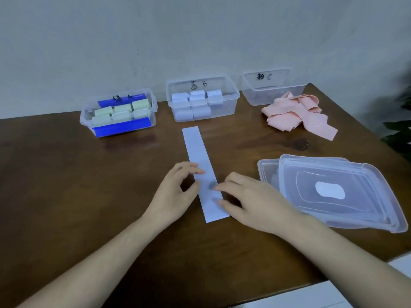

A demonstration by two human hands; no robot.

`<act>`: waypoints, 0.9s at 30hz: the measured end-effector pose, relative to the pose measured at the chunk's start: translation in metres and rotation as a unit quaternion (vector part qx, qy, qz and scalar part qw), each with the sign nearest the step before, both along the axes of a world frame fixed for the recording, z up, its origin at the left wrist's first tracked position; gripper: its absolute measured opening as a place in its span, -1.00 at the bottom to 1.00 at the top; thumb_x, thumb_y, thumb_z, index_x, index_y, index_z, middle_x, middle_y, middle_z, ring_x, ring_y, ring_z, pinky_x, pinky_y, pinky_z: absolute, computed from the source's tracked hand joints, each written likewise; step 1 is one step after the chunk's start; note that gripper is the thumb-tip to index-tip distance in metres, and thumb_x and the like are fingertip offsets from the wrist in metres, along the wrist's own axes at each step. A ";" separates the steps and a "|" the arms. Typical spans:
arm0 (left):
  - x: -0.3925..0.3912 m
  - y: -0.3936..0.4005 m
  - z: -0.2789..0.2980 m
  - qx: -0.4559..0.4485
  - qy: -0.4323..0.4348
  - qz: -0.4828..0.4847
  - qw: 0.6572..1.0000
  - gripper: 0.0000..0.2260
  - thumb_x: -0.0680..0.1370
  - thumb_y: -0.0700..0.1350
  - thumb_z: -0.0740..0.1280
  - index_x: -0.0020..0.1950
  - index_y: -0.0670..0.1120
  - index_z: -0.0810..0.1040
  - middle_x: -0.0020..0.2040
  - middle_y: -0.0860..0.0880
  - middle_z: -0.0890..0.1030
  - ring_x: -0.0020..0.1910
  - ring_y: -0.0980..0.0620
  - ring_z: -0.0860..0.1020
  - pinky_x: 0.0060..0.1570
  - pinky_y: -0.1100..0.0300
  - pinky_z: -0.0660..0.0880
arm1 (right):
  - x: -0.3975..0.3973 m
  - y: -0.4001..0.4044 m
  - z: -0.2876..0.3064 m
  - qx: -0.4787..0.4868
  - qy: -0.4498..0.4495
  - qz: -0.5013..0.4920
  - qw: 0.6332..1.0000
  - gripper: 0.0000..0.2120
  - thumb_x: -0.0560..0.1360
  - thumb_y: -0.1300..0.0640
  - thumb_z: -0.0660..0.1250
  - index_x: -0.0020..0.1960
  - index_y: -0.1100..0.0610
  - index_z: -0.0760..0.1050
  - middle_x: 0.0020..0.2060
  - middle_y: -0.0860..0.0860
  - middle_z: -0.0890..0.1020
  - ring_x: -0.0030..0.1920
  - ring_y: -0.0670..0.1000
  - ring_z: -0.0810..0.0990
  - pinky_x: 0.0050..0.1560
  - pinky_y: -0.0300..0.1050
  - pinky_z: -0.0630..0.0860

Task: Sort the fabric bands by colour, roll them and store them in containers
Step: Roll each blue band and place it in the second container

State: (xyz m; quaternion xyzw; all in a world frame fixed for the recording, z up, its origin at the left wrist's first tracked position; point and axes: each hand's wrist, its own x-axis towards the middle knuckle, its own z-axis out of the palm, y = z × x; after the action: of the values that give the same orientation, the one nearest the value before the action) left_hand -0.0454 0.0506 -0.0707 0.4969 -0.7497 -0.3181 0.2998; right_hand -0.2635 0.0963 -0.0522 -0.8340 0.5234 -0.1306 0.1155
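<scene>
A pale blue fabric band [198,150] lies flat and straight on the brown table, running away from me. My left hand [178,190] touches its left edge with fingertips and thumb. My right hand [251,201] rests on its right edge near the close end, fingers spread. At the back stand three clear containers: the left one [85,117], with blue clips, holds several green rolls; the middle one [233,96], marked B, holds several blue rolls; the right one [295,88], marked C, holds nothing. A loose heap of pink bands [295,112] lies in front of container C.
Two clear plastic lids [333,192] lie stacked on the table to the right of my right hand. A dark green plant [400,134] shows at the right edge. The table's near right corner gives way to a white floor.
</scene>
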 end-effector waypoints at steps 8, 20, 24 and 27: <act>0.013 0.056 -0.015 -0.163 -0.195 -0.101 0.962 -0.68 0.54 0.19 0.25 0.15 0.11 0.66 0.20 0.19 0.58 0.23 0.18 0.49 0.26 0.22 0.37 | -0.006 0.032 -0.033 -0.138 0.031 0.046 0.989 -0.73 0.63 -0.02 0.26 0.25 0.01 0.61 0.06 -0.09 0.56 -0.02 -0.06 0.45 -0.10 -0.14 0.50; 0.015 0.069 -0.011 -0.245 -0.202 -0.089 0.944 -0.82 0.58 -0.04 0.24 0.02 0.01 0.64 -0.05 0.11 0.60 -0.11 0.10 0.54 -0.15 0.13 0.53 | 0.016 0.044 -0.034 -0.145 -0.025 0.043 0.988 -0.96 0.56 0.15 0.34 -0.05 0.08 0.57 -0.08 -0.07 0.56 -0.10 -0.04 0.44 -0.09 -0.09 0.50; 0.016 0.076 -0.013 -0.234 -0.207 -0.094 0.945 -0.81 0.58 -0.01 0.24 0.03 0.02 0.65 -0.05 0.12 0.59 -0.14 0.12 0.51 -0.14 0.18 0.50 | 0.016 0.049 -0.038 -0.106 -0.056 0.033 0.992 -0.92 0.57 0.14 0.35 0.04 0.04 0.60 -0.06 -0.11 0.55 -0.09 -0.09 0.44 -0.06 -0.13 0.49; 0.016 0.078 -0.016 -0.239 -0.203 -0.098 0.944 -0.80 0.60 -0.02 0.24 0.03 0.01 0.66 -0.05 0.11 0.56 -0.12 0.09 0.50 -0.11 0.14 0.51 | 0.016 0.053 -0.038 -0.090 -0.072 0.039 0.993 -0.90 0.57 0.09 0.36 0.06 0.03 0.62 -0.05 -0.13 0.54 -0.09 -0.11 0.42 -0.05 -0.15 0.49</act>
State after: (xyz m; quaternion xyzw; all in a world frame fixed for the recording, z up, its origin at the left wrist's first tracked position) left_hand -0.0292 0.1288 -0.0863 0.3883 -0.8939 -0.0497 0.2183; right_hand -0.2477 0.1497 -0.0897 -0.8491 0.4670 -0.2326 0.0823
